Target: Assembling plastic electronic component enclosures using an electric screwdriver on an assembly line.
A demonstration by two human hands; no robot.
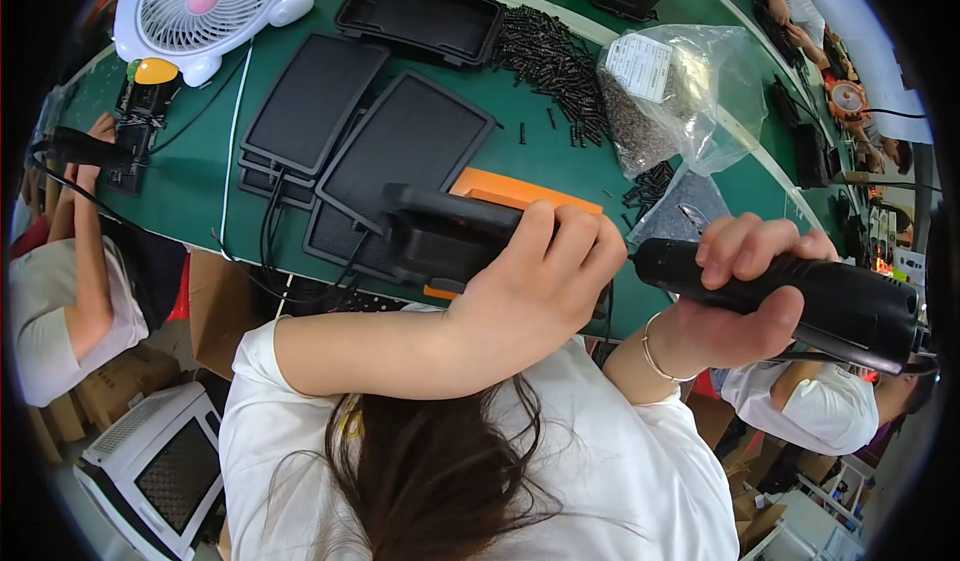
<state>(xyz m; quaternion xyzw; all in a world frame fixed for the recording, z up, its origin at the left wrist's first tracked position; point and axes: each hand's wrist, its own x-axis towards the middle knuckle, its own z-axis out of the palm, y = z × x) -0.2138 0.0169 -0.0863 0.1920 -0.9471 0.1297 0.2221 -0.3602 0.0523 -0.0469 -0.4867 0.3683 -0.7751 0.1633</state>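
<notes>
My left hand (pixel 555 276) is wrapped round a black plastic housing (pixel 450 226), tilted over the near side of the table. My right hand (pixel 745 286) grips a thick black electric screwdriver (pixel 840 301), whose narrow end points left toward the fingers of my left hand. Whether its tip touches the housing is hidden behind those fingers. Just behind the housing lies an orange bar-shaped piece (pixel 530 189). To the left, flat black panels (pixel 400 151) with black cables lie stacked and overlapping.
Loose black screws (pixel 555 66) form a pile beside an open black plastic case (pixel 420 16). A clear bag of screws (pixel 650 101) stands behind the screwdriver. At the far left is a white fan (pixel 205 6). Co-workers sit on both sides, one at a black tool (pixel 95 149).
</notes>
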